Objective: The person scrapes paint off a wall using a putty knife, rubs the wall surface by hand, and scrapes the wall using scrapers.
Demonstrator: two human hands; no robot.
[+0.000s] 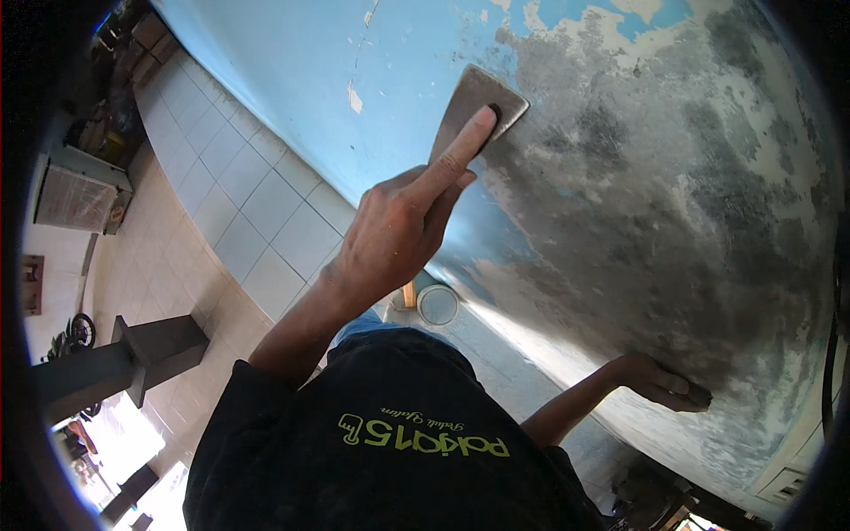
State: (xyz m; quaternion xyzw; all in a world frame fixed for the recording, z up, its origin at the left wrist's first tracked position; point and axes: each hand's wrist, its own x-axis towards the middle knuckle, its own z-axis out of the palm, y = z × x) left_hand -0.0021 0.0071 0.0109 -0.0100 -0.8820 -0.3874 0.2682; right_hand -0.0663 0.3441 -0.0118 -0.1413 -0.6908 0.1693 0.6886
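Observation:
A metal scraper blade [469, 97] rests against the wall where pale blue paint [336, 62] meets a mottled grey patch [602, 230]. My left hand [398, 212] is wrapped round the scraper, index finger stretched along its blade. Lower down on the right, my right hand [664, 382] lies on the grey surface with fingers extended and close together; their tips are dark, and I cannot make out anything held under them.
Tiled floor [248, 212] runs along the wall. A round container [437, 303] with a wooden stick beside it stands near my legs. Dark pillars [168, 354], a motorbike wheel [82, 329] and a boxy cabinet [75, 195] are at the left. A cable [832, 354] hangs at the far right.

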